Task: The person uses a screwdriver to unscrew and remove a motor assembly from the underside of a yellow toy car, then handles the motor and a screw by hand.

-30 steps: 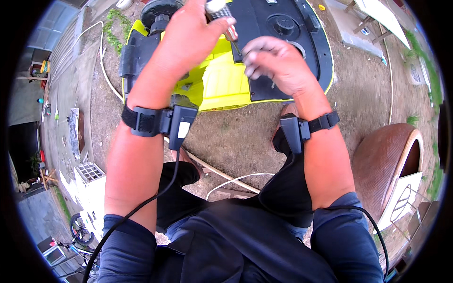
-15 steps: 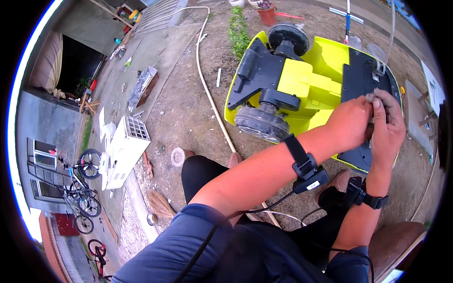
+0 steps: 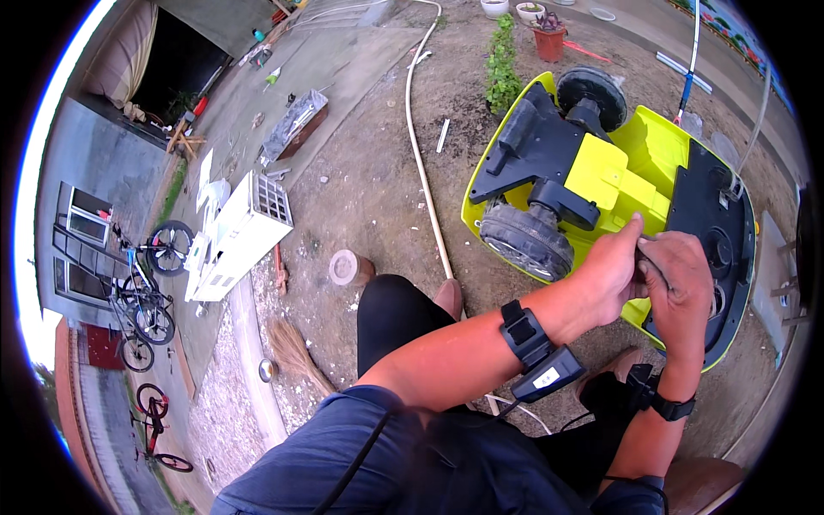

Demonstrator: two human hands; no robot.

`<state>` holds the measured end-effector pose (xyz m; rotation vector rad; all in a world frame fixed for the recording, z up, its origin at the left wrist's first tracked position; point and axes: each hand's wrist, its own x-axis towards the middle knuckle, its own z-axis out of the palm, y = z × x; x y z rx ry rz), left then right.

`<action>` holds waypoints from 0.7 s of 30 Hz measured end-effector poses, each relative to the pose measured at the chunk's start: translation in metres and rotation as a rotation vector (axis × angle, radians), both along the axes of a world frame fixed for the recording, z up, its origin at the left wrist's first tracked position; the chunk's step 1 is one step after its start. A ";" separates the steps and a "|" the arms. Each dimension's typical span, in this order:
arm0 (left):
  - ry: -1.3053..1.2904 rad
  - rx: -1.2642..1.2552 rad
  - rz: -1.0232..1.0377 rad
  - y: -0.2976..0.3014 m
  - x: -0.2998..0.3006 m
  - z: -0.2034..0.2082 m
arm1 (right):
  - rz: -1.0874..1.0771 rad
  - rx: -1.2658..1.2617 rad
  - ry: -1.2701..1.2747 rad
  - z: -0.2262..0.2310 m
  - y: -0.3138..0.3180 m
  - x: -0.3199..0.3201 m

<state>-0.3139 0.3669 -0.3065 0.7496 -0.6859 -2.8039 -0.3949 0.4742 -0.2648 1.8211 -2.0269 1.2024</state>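
A yellow-green ride-on toy car (image 3: pixel 657 150) lies upturned on the ground in front of me, its black underside panel (image 3: pixel 738 232) and dark wheels (image 3: pixel 525 240) showing. Over its near side my left hand (image 3: pixel 605 270) and my right hand (image 3: pixel 681 273) meet, fingertips together. The left thumb points up beside the curled right fingers. Both hands are closed; whatever small thing they may hold is hidden between the fingers. At the car's right end a metal bracket (image 3: pixel 731 186) sits on the black panel, apart from my hands.
A pale hose (image 3: pixel 415 137) runs along the ground left of the car. Beside my knee stands a round concrete block (image 3: pixel 348 269). Farther left are a white appliance casing (image 3: pixel 245 236), a straw broom (image 3: pixel 296 352) and bicycles (image 3: pixel 154 322). Potted plants (image 3: pixel 548 43) stand beyond.
Both hands have drawn back from above the right part of the black panel toward me, still together. The view has turned, so the car sits farther right and lower.
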 end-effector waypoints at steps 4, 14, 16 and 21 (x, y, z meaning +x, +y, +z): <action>0.031 0.069 0.014 -0.006 0.012 -0.030 | 0.062 0.032 -0.013 -0.006 -0.010 0.007; -0.423 -0.499 0.024 -0.119 0.170 -0.014 | -0.304 -0.063 -0.302 -0.018 0.012 -0.020; -0.441 -0.439 0.089 -0.140 0.211 0.002 | -0.353 -0.105 -0.404 -0.023 0.019 -0.027; -0.578 -0.365 0.167 -0.169 0.263 -0.009 | -0.356 -0.176 -0.427 -0.037 0.025 -0.052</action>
